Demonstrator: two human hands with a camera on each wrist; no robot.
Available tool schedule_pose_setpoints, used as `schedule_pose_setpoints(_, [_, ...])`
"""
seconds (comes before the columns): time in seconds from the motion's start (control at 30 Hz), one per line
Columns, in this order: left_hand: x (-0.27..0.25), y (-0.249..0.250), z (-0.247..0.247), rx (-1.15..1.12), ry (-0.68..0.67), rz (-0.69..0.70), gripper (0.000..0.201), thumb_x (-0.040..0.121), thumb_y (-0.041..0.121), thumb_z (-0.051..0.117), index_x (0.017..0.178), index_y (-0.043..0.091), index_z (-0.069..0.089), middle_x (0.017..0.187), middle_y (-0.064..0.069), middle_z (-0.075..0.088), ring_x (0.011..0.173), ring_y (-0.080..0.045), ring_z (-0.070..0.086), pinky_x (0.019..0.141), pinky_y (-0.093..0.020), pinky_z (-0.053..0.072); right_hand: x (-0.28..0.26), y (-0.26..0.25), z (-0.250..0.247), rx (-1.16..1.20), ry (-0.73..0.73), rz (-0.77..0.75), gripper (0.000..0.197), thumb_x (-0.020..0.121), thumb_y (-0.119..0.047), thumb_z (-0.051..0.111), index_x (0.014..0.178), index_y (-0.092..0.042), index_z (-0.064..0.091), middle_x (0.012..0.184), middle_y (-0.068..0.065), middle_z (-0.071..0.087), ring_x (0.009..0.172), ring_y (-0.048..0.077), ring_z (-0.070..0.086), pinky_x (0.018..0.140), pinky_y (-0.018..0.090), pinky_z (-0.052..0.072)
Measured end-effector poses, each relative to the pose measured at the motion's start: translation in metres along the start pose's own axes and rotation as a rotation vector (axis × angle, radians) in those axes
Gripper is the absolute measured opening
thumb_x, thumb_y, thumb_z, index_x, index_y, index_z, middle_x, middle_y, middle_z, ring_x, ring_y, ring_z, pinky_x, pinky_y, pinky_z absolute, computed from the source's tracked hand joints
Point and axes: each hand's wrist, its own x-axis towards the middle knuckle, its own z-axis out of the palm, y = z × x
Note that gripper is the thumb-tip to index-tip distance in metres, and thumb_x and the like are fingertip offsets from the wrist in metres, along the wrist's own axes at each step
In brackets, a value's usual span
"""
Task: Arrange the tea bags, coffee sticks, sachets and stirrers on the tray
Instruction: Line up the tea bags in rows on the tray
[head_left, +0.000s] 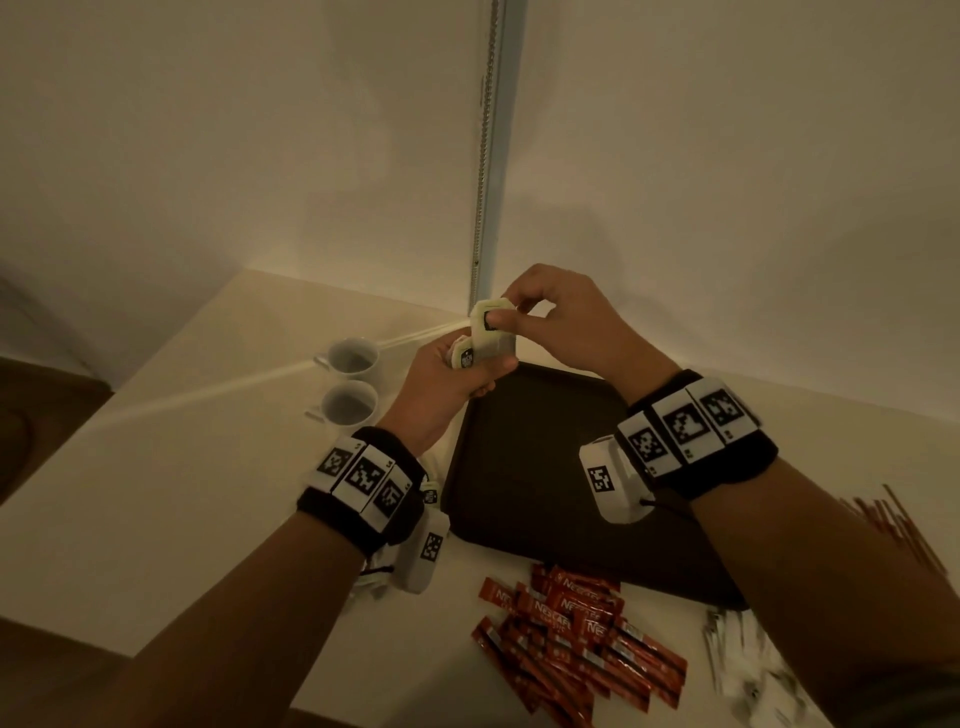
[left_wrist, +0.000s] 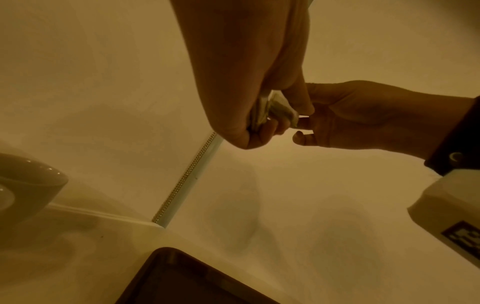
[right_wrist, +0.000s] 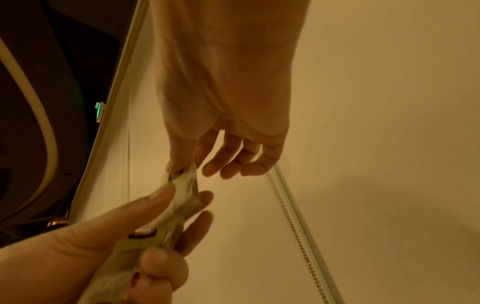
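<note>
Cream table (head_left: 156, 493) meets cream walls (head_left: 208, 130); dark tray (head_left: 519, 467) rests there.

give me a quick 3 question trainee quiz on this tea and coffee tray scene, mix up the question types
1. True or false: the dark tray already has coffee sticks laid on it.
2. Multiple choice: what do the left hand and right hand hold between them? A) a stirrer B) tea bags C) a cup
3. Fill in: the red coffee sticks lie on the table on the tray's ____ side, toward the person.

Key
1. False; no coffee sticks show on it, though the arms hide part of it.
2. B; the left hand grips a small bunch, the right hand pinches the top one.
3. near
</note>
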Motion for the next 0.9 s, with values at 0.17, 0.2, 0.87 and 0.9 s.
schedule_pose_setpoints(0.17, [0.0, -0.001, 0.0, 0.008, 0.027, 0.015, 0.009, 0.083, 0.009, 0.07, 0.091, 0.013, 0.066, 0.064, 0.007, 0.062, 0.056, -0.006, 0.052, 0.056, -0.022, 0.044, 0.002, 0.0, 0.0, 0.004, 0.012, -0.007, 0.008, 0.079, -0.029, 0.073, 0.085, -0.026, 0.069, 0.087, -0.01, 0.061, 0.076, 0.0, 0.056, 0.071, 0.008, 0.042])
schedule_pose_setpoints(0.2, [0.001, -0.001, 0.0, 0.006, 0.025, 0.017, 0.009, 0.083, 0.01, 0.07, 0.091, 0.012, 0.066, 0.066, 0.005, 0.063, 0.056, -0.006, 0.052, 0.057, -0.022, 0.044, 0.002, 0.001, 0.0, 0.003, -0.003, 0.0, 0.008, 0.079, -0.029, 0.073, 0.085, -0.027, 0.069, 0.086, -0.01, 0.061, 0.075, 0.0, 0.056, 0.071, 0.008, 0.042])
schedule_pose_setpoints(0.87, [0.012, -0.009, 0.005, -0.177, 0.044, -0.108, 0.022, 0.08, 0.016, 0.069, 0.101, 0.013, 0.063, 0.084, -0.004, 0.067, 0.069, -0.01, 0.055, 0.062, -0.021, 0.047, 0.013, 0.011, 0.003, 0.052, -0.033, 0.046, 0.013, 0.086, -0.023, 0.066, 0.098, -0.027, 0.067, 0.08, -0.013, 0.059, 0.072, 0.001, 0.053, 0.074, 0.011, 0.043])
schedule_pose_setpoints(0.9, [0.012, -0.01, 0.005, -0.172, 0.042, -0.114, 0.019, 0.082, 0.014, 0.068, 0.101, 0.013, 0.063, 0.082, -0.001, 0.068, 0.069, -0.01, 0.055, 0.063, -0.021, 0.047, 0.013, 0.013, 0.003, 0.057, -0.057, 0.045, 0.017, 0.086, -0.021, 0.066, 0.101, -0.029, 0.067, 0.081, -0.013, 0.059, 0.072, 0.001, 0.053, 0.075, 0.011, 0.043])
